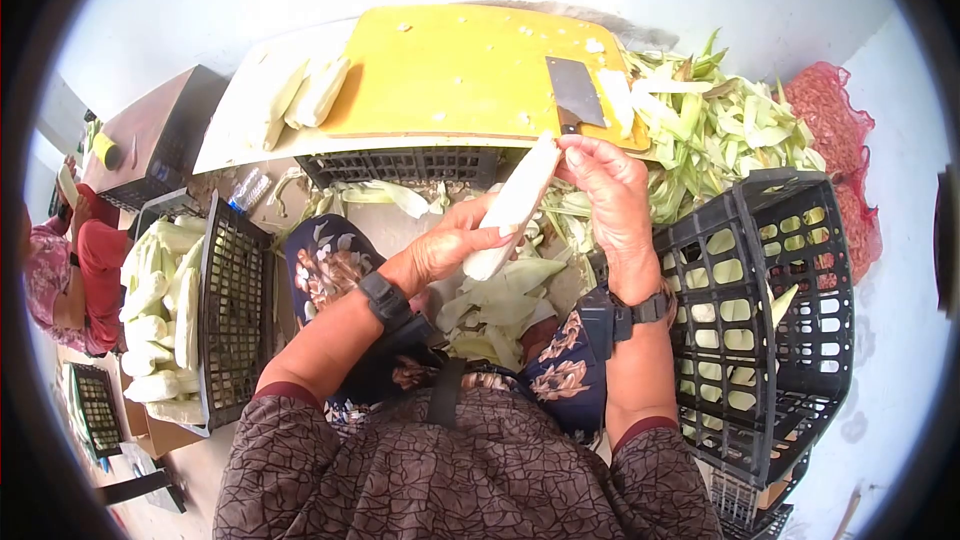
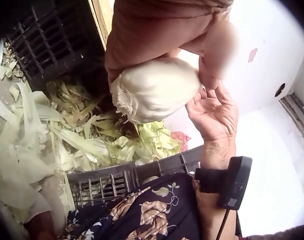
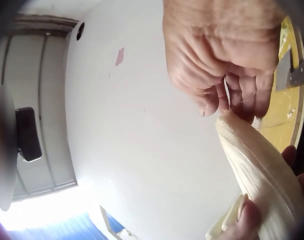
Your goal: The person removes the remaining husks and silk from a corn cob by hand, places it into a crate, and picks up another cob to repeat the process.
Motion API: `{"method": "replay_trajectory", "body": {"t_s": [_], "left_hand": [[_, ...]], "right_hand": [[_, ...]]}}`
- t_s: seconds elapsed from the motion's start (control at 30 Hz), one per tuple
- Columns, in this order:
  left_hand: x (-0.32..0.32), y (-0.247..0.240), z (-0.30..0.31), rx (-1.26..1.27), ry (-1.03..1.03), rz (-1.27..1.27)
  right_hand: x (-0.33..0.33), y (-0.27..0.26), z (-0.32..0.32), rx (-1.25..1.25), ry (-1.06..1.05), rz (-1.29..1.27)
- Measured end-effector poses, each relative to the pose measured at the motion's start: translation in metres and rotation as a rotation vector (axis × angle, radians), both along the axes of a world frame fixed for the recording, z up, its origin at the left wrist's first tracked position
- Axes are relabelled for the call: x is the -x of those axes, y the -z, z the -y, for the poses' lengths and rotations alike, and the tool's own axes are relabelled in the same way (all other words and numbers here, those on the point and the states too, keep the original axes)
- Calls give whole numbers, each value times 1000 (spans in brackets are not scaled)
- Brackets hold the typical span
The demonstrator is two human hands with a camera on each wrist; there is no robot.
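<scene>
Left hand point(image 1: 450, 245) is gripping the corn point(image 1: 512, 208), right hand point(image 1: 612, 192) pinching its far tip, any hard tug risking slippage.

A: Board point(image 1: 440, 80)?
B: Plain yellow.
A: Corn ear point(image 1: 522, 195), on the board's near side?
B: Cream-white.
A: Right of the board?
B: Husks point(image 1: 690, 130), pale green; beyond them, a net sack point(image 1: 830, 115), pinkish red.
A: Patterns, near side of the board?
B: Leg garment point(image 1: 330, 265): navy, with tan flowers. Shirt point(image 1: 450, 470): brown, with black crackle lines.
</scene>
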State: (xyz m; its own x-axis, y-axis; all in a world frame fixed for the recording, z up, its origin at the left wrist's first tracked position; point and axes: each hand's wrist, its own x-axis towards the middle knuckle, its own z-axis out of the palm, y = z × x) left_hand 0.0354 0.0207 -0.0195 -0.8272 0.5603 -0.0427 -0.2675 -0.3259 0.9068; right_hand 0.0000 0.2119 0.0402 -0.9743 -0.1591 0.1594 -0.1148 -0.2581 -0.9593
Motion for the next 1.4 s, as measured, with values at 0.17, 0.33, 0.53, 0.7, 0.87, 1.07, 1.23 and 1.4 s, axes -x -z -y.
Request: {"method": "replay_trajectory", "body": {"t_s": [0.17,0.33,0.53,0.7,0.87,1.07,1.23,1.4], "left_hand": [[6,11,1,-52,58,17],[3,8,-4,-37,66,52],[5,15,-3,-65,143,20],[2,10,-1,-44,200,29],[3,10,-2,-91,179,82],[9,18,-1,-169,202,117],[8,15,1,-204,211,109],[8,10,2,-216,240,91]], "right_hand": [[-1,1,10,-78,130,-10],[6,11,4,-204,247,-112],[10,7,2,-126,333,-143],[11,-1,-16,70,368,-24],[9,-3,-21,71,333,28],[2,-11,-9,0,179,-77],[1,-4,-7,-129,47,-125],[2,2,-3,-178,92,-153]]}}
